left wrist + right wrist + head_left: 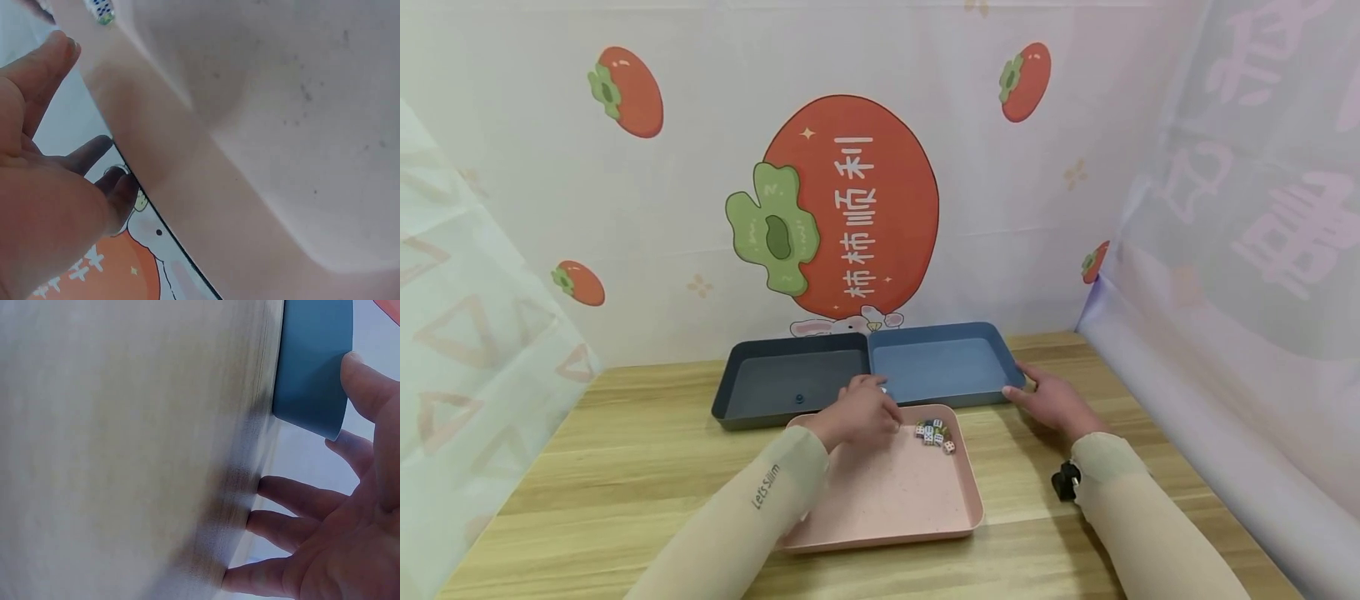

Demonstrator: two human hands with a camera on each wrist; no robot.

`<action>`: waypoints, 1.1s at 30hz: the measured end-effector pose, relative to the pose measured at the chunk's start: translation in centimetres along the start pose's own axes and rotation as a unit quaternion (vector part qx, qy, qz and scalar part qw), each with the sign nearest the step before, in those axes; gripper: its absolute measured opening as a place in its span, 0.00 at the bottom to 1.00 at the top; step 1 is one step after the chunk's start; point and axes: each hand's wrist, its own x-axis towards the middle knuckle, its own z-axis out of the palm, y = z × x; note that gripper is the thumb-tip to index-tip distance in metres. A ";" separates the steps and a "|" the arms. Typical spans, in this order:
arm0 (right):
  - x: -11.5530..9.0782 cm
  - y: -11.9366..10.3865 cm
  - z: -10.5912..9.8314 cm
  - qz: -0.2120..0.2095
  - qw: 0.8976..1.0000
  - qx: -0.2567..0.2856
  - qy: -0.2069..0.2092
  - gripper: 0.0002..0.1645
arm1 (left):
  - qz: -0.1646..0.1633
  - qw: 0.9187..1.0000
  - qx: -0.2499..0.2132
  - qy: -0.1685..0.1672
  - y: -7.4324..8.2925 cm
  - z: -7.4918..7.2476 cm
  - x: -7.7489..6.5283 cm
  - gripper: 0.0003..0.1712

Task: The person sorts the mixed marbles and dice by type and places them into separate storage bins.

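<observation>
"Head view: where are the dice point(931, 434)?"

"In a little heap inside the pink tray point(898, 492), in its far right corner."

"And the left hand point(856, 417)?"

"It is over the pink tray's far edge. A tiny white thing point(883, 390) is by its fingers. I can't tell if the grip holds it."

"What about the right hand point(1051, 402)?"

"Its grip pinches the near right corner of the blue tray point(940, 362), behind the pink tray and to the right. Its other fingertips touch the desk point(587, 475)."

"Anything else?"

"A dark tray point(760, 379) is behind the pink tray and to the left, with one small dark thing point(800, 399) inside."
</observation>
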 end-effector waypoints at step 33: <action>0.2 0.1 0.1 0.006 1.000 -0.002 0.000 0.48 | -0.126 0.984 -0.022 0.125 -12.4 -8.1 -4.1 0.14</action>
